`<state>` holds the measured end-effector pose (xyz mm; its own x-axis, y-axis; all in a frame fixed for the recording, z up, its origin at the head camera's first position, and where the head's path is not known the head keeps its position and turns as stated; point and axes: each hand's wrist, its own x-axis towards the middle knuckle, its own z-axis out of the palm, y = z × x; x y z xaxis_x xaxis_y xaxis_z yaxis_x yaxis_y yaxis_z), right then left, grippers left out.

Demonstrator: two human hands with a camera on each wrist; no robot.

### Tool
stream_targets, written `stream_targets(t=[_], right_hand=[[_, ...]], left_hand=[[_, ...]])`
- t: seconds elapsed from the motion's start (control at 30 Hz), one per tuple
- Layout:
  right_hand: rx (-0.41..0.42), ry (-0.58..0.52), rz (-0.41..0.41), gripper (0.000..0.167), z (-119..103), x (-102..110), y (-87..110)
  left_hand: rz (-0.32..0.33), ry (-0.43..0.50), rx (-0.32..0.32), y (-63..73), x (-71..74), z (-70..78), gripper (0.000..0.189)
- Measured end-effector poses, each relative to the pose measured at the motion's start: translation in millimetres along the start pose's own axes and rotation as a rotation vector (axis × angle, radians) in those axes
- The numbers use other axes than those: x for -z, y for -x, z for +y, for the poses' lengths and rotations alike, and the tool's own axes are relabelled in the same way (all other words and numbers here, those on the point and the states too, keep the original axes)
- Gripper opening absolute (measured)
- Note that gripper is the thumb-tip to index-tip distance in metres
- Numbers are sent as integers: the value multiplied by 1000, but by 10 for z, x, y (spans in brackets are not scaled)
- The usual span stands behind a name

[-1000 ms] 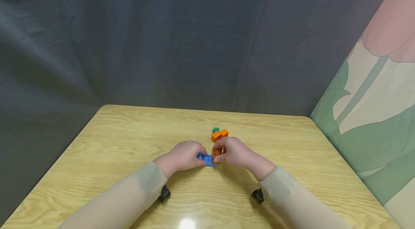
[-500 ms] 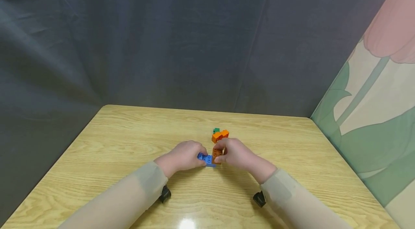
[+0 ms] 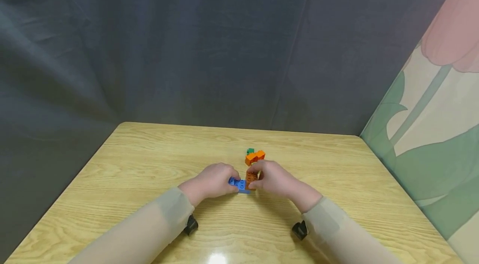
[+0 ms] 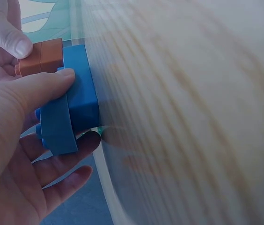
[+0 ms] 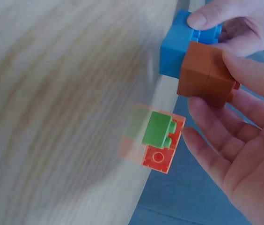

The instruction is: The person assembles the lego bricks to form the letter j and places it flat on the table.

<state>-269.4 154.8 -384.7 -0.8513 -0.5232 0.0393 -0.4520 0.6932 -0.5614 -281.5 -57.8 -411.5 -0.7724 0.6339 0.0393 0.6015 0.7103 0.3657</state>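
My left hand [image 3: 214, 179] pinches the left end of a blue toy building brick assembly [image 3: 240, 185] on the table. In the left wrist view, a curved blue brick [image 4: 58, 126] sits on a longer blue brick [image 4: 81, 89], thumb on one side and fingers on the other. With thumb and fingers, my right hand [image 3: 275, 178] grips a brown-orange brick block [image 5: 206, 75]. A seam across it suggests two stacked bricks. The block stands studs up on the right end of the blue brick; whether it is fully pressed down I cannot tell.
Just behind the hands lie bright orange bricks [image 3: 255, 157], with a green brick [image 3: 250, 151] beyond them. The wooden table [image 3: 168, 143] ends at a dark curtain [image 3: 209, 48] at the back. A flowered wall panel [image 3: 434, 139] borders the right side.
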Motion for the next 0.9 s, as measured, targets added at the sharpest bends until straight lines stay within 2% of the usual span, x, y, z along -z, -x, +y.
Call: stream_targets(t=[0.17,0.33,0.47,0.67,0.77,0.9], right_hand=[[47,-34,-43,31,41,68,22],[45,-72,-52,23,124,156,20],[25,-73,23,19,243,243,-19],[-102,-61,195,17,508,431,-128],[-146,-52,237,15,603,492,-193],[-161,-12,253,13,668,490,-287]], left_hand=[[4,-5,-14,6,4,21,16],[2,-18,-9,10,-16,-1,20],[6,-27,0,20,-24,-12,24],[15,-30,8,30,-11,5,27],[14,-35,12,31,-16,7,27],[12,-38,11,34,-17,9,27]])
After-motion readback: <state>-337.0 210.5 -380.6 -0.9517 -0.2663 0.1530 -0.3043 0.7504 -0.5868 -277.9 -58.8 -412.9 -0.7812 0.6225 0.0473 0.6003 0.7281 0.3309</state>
